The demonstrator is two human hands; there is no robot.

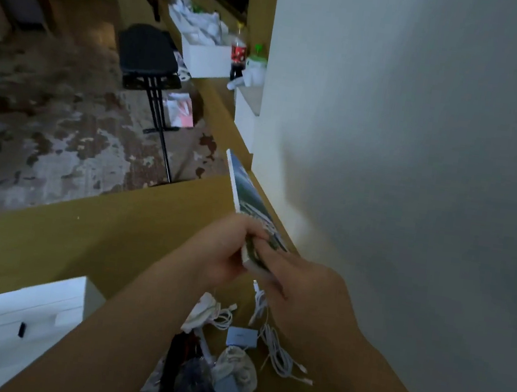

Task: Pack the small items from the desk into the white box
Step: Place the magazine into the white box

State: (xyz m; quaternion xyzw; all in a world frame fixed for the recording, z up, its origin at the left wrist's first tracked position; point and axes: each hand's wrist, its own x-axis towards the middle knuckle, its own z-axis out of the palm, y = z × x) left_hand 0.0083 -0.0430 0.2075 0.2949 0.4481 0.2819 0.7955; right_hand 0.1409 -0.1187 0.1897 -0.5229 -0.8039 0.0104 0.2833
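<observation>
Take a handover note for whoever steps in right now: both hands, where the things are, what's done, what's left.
Left hand: grips the near end of the board.
Right hand: pinches the same end.
The board is held on edge over the desk, close to the wall.
On the desk near the hands: cables, a grey adapter, a cloth pouch and dark items, too blurred to name.
A white box far along the desk already holds white things.
Left: box the board, then the rest.
</observation>
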